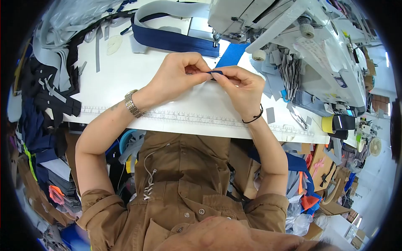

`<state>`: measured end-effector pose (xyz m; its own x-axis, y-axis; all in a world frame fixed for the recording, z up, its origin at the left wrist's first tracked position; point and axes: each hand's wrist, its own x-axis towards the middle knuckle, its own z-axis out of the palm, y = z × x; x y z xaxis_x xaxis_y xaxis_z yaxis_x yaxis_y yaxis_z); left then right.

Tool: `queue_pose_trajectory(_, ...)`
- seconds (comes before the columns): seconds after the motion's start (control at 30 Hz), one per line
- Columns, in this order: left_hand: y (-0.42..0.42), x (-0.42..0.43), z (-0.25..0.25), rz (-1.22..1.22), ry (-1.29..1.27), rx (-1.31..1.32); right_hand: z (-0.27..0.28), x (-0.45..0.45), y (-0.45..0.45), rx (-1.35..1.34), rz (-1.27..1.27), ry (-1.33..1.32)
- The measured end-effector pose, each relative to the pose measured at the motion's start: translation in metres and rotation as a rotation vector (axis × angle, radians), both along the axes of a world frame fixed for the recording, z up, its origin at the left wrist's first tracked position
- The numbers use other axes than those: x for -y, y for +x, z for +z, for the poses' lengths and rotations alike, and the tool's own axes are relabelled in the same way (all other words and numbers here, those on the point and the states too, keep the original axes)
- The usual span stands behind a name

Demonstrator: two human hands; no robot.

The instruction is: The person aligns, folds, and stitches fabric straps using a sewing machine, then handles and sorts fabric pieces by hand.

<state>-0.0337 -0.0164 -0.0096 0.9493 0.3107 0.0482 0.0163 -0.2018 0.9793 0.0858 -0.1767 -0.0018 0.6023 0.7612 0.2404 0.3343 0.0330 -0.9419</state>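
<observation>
My left hand [178, 77] and my right hand [245, 85] meet in front of the sewing machine [251, 19]. Both pinch a small dark blue piece of fabric [215, 72] between thumb and fingers. Just behind it a bright blue strip [232, 54] lies on the white table, running back under the machine. A long navy band [173, 40] with a grey side curves in a loop to the left of the needle area, its end beside the presser foot [216, 37]. How the small piece is folded is hidden by my fingers.
A printed ruler scale [188, 118] runs along the table's front edge [201, 130]. At the right lie thread snips [298, 118] and a bundle of grey pieces [289, 71]. Black and grey straps [56, 94] are heaped on the left.
</observation>
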Motion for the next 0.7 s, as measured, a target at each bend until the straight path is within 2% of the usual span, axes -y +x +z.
queue_pose_trajectory(0.13,-0.001,0.004,0.001,0.008,0.033,-0.046,-0.001,0.001,-0.002,-0.012,0.003,-0.034)
queue_pose_trajectory(0.33,-0.002,-0.003,0.012,-0.131,0.152,-0.177,0.013,0.010,0.004,0.093,0.078,-0.095)
queue_pose_trajectory(0.4,-0.003,-0.007,0.013,-0.166,0.328,-0.002,0.015,0.011,0.009,0.159,0.086,-0.088)
queue_pose_trajectory(0.43,-0.003,-0.009,0.015,-0.182,0.415,0.086,0.014,0.010,0.017,0.351,0.052,-0.034)
queue_pose_trajectory(0.5,0.005,-0.020,0.020,-0.089,0.867,0.344,0.007,0.004,0.037,0.730,-0.022,0.079)
queue_pose_trajectory(0.53,0.009,-0.027,0.022,-0.039,1.091,0.475,0.005,0.000,0.040,0.870,-0.052,0.045)
queue_pose_trajectory(0.57,0.013,-0.036,0.023,-0.093,1.253,0.483,0.005,-0.003,0.043,1.010,-0.083,0.013)
queue_pose_trajectory(0.6,0.021,-0.042,0.021,-0.119,1.281,0.504,0.004,-0.009,0.049,1.154,-0.114,-0.017)
queue_pose_trajectory(0.63,0.029,-0.046,0.017,-0.144,1.309,0.523,-0.003,-0.018,0.055,1.288,-0.129,0.062)
queue_pose_trajectory(0.67,0.034,-0.049,0.011,-0.169,1.336,0.540,-0.008,-0.019,0.054,1.333,-0.114,-0.024)
queue_pose_trajectory(0.7,0.035,-0.051,0.004,-0.232,1.302,0.452,-0.012,-0.019,0.051,1.376,-0.100,-0.111)
